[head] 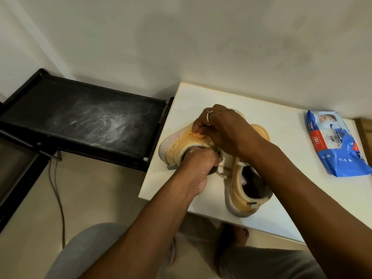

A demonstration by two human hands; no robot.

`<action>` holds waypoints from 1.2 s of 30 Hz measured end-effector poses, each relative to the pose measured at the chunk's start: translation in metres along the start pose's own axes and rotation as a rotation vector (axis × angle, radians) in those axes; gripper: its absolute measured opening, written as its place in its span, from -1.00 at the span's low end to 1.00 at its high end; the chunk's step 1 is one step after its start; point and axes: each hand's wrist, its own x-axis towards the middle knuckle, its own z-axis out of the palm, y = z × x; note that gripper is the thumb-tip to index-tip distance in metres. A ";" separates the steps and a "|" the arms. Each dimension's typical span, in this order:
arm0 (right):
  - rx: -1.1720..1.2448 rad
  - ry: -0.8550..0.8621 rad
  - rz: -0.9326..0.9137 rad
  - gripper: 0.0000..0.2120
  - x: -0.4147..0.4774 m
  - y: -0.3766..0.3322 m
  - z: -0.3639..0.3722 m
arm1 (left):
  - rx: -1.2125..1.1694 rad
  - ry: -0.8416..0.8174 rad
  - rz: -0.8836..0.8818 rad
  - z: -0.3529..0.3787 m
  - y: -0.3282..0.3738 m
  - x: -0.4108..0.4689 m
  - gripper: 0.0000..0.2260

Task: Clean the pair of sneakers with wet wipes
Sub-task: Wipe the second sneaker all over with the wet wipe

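Note:
Two pale orange sneakers lie on a white table (281, 125). The left sneaker (177, 143) is tipped on its side near the table's left edge. My left hand (198, 161) reaches into its opening and grips the collar. My right hand (219, 125), with a ring on one finger, curls over the top of this sneaker and pinches its upper. The right sneaker (241, 190) stands beside it with its opening toward me, partly hidden under my right forearm. A blue pack of wet wipes (334, 143) lies at the table's right side, apart from both hands.
A black rack (80, 117) with a dusty top stands left of the table, against the white wall. A cable (58, 188) runs down across the beige floor. My knees and a bare foot (233, 240) show below the table's front edge.

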 end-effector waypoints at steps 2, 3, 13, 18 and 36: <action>-0.005 -0.020 -0.003 -0.80 0.000 0.000 -0.001 | -0.006 -0.014 0.006 0.000 0.001 -0.001 -0.80; -0.023 -0.017 0.018 -0.80 -0.001 0.001 -0.002 | -0.002 -0.016 0.010 -0.001 0.001 -0.001 -0.80; 0.151 -0.146 0.139 -0.85 -0.012 -0.006 -0.025 | 0.016 -0.012 0.008 -0.002 0.000 0.000 -0.71; 0.105 -0.147 0.167 -0.89 -0.015 -0.009 -0.027 | 0.010 -0.027 0.025 -0.004 0.003 -0.002 -0.74; 0.293 -0.184 0.287 -0.93 -0.017 -0.009 -0.029 | 0.016 -0.052 0.013 -0.004 0.002 -0.005 -0.74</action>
